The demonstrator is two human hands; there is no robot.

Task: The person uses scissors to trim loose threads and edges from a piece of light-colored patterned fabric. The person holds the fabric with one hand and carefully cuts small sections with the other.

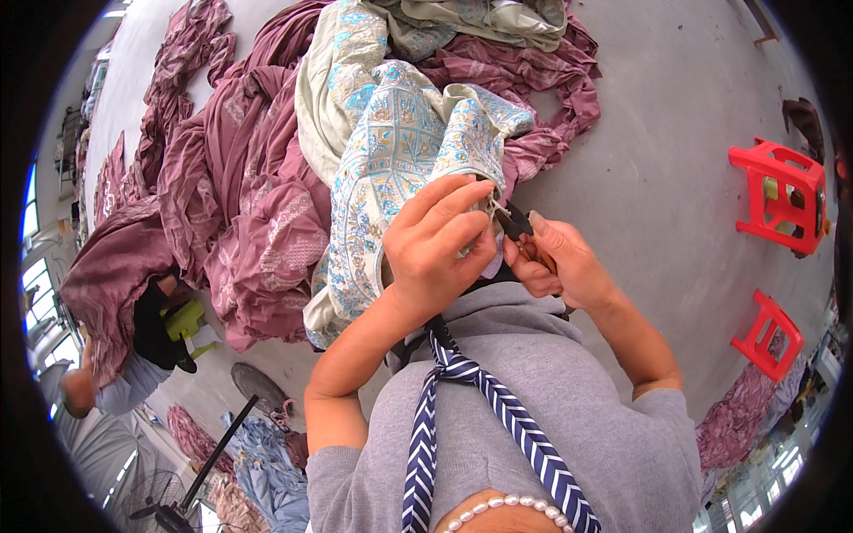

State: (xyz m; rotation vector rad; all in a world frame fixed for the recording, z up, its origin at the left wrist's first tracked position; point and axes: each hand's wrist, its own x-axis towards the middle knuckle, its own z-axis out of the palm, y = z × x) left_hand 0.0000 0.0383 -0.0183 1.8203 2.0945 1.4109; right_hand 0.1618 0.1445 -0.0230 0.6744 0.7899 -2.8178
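A pale cloth with a blue and gold printed pattern point(391, 147) lies over my lap and spreads away in front of me. My left hand point(437, 238) pinches the near edge of this cloth, with its fingertips closed around it. A bit of light thread or cloth edge shows beside those fingertips. In my right hand point(569, 262) are small thread snips point(514, 220) with dark blades and an orange-brown handle. Their blades point up and left, right by the edge between my hands. Whether the tips touch it I cannot tell.
Heaps of mauve cloth point(258, 178) cover the floor ahead and to the left. A red plastic stool point(782, 195) and another red stool point(769, 336) stand at the right. To the left another person point(133, 377) sits beside the mauve cloth. A fan point(155, 493) is at lower left.
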